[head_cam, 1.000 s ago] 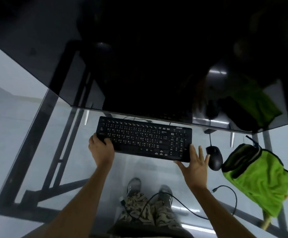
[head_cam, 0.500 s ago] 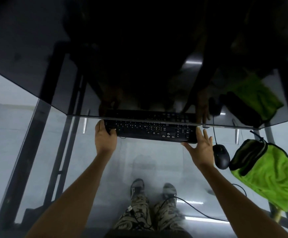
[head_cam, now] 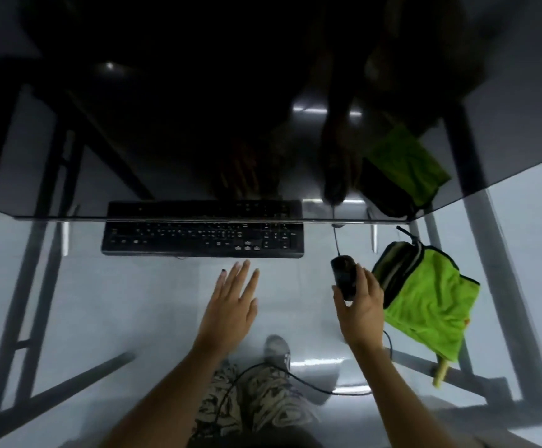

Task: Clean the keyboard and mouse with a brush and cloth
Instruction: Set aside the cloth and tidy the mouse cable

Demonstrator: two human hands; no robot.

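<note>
Now, with the right hand [head_cam: 360, 305] curled around the mouse [head_cam: 344, 277] at the keyboard's [head_cam: 202, 238] four o'clock and the left hand [head_cam: 230, 305] spread flat, mind its cable while reaching the green cloth [head_cam: 431, 302] at three o'clock.

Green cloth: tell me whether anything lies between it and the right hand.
Nothing visible does. The right hand holds the black computer mouse, and the crumpled green cloth lies just to its right on the glass desk, with only bare glass between them.
</note>
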